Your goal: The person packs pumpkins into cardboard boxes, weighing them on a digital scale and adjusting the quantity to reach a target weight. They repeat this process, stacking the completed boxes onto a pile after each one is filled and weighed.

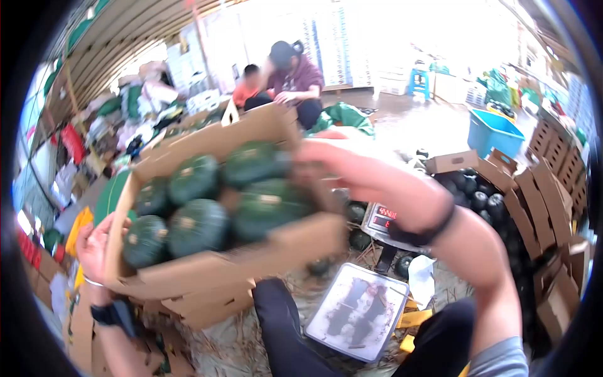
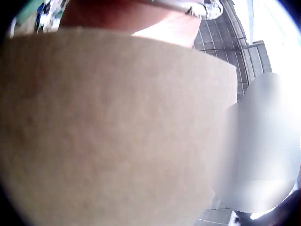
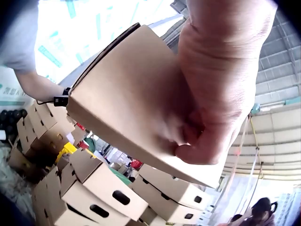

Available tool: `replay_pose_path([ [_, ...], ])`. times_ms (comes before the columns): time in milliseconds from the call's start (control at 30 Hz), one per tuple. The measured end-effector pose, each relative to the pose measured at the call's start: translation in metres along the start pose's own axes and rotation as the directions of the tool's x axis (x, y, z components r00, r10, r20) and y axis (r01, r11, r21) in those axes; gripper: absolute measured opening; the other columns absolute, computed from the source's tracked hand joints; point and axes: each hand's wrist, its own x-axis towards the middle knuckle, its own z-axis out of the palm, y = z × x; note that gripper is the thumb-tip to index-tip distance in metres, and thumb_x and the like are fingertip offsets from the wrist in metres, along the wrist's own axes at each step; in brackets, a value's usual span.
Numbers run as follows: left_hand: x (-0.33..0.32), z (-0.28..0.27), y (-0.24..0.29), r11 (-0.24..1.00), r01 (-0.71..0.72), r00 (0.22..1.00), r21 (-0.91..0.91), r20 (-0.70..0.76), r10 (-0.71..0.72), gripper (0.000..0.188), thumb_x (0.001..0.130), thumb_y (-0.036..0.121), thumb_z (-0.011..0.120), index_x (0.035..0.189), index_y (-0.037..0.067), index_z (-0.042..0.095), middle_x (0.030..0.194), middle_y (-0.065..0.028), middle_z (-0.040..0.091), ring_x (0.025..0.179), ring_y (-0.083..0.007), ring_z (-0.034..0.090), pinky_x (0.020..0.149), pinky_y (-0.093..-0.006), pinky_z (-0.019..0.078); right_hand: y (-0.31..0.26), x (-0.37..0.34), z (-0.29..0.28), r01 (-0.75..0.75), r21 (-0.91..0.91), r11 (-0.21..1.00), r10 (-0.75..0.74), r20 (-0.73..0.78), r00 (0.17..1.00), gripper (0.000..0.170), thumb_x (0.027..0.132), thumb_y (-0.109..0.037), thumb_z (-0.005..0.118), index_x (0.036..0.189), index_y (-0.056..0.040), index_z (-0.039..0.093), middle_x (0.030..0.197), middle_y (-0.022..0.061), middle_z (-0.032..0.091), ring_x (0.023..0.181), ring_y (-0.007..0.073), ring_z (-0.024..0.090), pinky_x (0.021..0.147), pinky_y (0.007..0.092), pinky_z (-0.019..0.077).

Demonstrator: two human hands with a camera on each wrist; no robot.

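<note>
A cardboard box (image 1: 232,257) with several dark green squashes (image 1: 198,227) is held tilted in the air between both hands. At its left end is my left hand (image 1: 94,248), the fingertips against the end wall. The left wrist view is mostly filled by the box wall (image 2: 117,127), with part of the hand (image 2: 117,16) above it. My right hand (image 1: 314,164), blurred, grips the right end. In the right wrist view the right hand (image 3: 216,103) has its fingers curled at the box's end wall (image 3: 127,80); their tips are partly hidden.
A scale with a white platform (image 1: 358,311) and a lit display (image 1: 383,217) stands on the littered ground. Stacked boxes (image 3: 99,193) lie below the held box. Squashes are heaped at the right (image 1: 478,201), near a blue tub (image 1: 493,132). Two people (image 1: 295,81) are farther back.
</note>
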Motion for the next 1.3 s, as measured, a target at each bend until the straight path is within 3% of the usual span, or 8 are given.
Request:
replay_pose_path([
  [233, -0.027, -0.185, 0.067, 0.948, -0.255, 0.807, 0.189, -0.498, 0.316, 0.045, 0.100, 0.018, 0.032, 0.142, 0.003, 0.030, 0.147, -0.0125, 0.033, 0.127, -0.0256, 0.045, 0.104, -0.0362, 0.0384, 0.045, 0.111, 0.164, 0.330, -0.080, 0.941, -0.330, 0.008, 0.944, 0.039, 0.081, -0.024, 0.057, 0.112, -0.0002, 0.057, 0.105, 0.0166, 0.061, 0.099, 0.0267, 0.060, 0.076, 0.0402, 0.0523],
  [300, -0.036, -0.194, 0.045, 0.945, -0.225, 0.774, 0.238, 0.633, 0.024, 0.046, 0.100, 0.012, 0.019, 0.145, 0.001, 0.020, 0.152, -0.0169, 0.021, 0.138, -0.0232, 0.030, 0.111, -0.0374, 0.0313, 0.064, 0.154, 0.193, 0.245, -0.442, 0.863, -0.209, 0.128, 0.969, 0.040, 0.083, -0.021, 0.056, 0.116, 0.0014, 0.054, 0.111, 0.0173, 0.060, 0.103, 0.0269, 0.058, 0.077, 0.0380, 0.0517],
  [367, -0.102, -0.122, -0.011, 0.934, -0.166, 0.980, 0.316, -0.056, 0.193, 0.046, 0.099, 0.016, 0.028, 0.142, 0.000, 0.026, 0.145, -0.0161, 0.032, 0.130, -0.0230, 0.038, 0.107, -0.0367, 0.0359, 0.082, 0.126, 0.180, 0.414, -0.555, 0.722, -0.287, 0.306, 0.908, 0.040, 0.083, -0.023, 0.055, 0.115, 0.0006, 0.055, 0.110, 0.0178, 0.060, 0.102, 0.0266, 0.059, 0.077, 0.0370, 0.0514],
  [533, -0.129, 0.018, -0.197, 0.927, 0.298, 0.944, 0.227, 0.075, -0.322, 0.046, 0.095, 0.023, 0.044, 0.134, -0.002, 0.040, 0.125, -0.0121, 0.053, 0.113, -0.0212, 0.054, 0.098, -0.0355, 0.0450, 0.094, -0.036, 0.015, 0.408, -0.717, 0.565, 0.053, 0.525, 0.849, 0.038, 0.084, -0.026, 0.055, 0.112, -0.0015, 0.057, 0.109, 0.0192, 0.061, 0.100, 0.0258, 0.061, 0.077, 0.0345, 0.0504],
  [667, -0.135, 0.127, -0.354, 0.771, 0.627, 0.779, 0.112, -0.061, -0.624, 0.034, 0.085, 0.007, 0.057, 0.118, 0.002, 0.053, 0.103, -0.0079, 0.060, 0.091, -0.0192, 0.060, 0.082, -0.0332, 0.0521, 0.153, -0.193, -0.177, -0.362, -0.823, 0.439, 0.239, -0.282, 0.929, 0.037, 0.084, -0.029, 0.055, 0.110, -0.0032, 0.059, 0.107, 0.0203, 0.062, 0.099, 0.0252, 0.062, 0.077, 0.0325, 0.0497],
  [700, -0.138, 0.147, -0.388, 0.737, 0.656, 0.747, 0.163, 0.006, -0.665, 0.031, 0.085, 0.006, 0.056, 0.116, 0.002, 0.054, 0.103, -0.0081, 0.060, 0.091, -0.0185, 0.060, 0.081, -0.0321, 0.0518, 0.204, -0.259, -0.203, -0.345, -0.771, 0.535, -0.280, -0.548, 0.789, 0.033, 0.082, -0.021, 0.059, 0.105, 0.0030, 0.057, 0.081, 0.0158, 0.063, 0.076, 0.0238, 0.062, 0.068, 0.0339, 0.0485],
  [800, -0.148, 0.212, -0.460, 0.707, 0.572, 0.652, 0.417, 0.293, -0.700, 0.026, 0.087, 0.004, 0.053, 0.112, 0.000, 0.056, 0.101, -0.0080, 0.061, 0.090, -0.0160, 0.059, 0.079, -0.0289, 0.0499, 0.326, -0.450, -0.219, -0.751, -0.432, 0.500, -0.201, -0.901, 0.385, 0.019, 0.075, -0.013, 0.057, 0.091, -0.0032, 0.055, 0.087, 0.0186, 0.061, 0.082, 0.0375, 0.058, 0.071, 0.0447, 0.0472],
  [1300, -0.201, 0.428, -0.652, 0.707, -0.124, 0.294, 0.697, 0.706, -0.644, 0.040, 0.077, 0.004, 0.064, 0.116, 0.004, 0.055, 0.116, -0.0141, 0.056, 0.107, -0.0305, 0.056, 0.092, -0.0362, 0.0446, 0.473, -0.511, -0.118, -0.805, 0.274, 0.526, 0.596, -0.794, 0.119, 0.093, 0.057, -0.035, 0.082, 0.136, -0.0118, 0.036, 0.126, 0.0210, 0.043, 0.117, 0.0377, 0.047, 0.098, 0.0438, 0.0414],
])
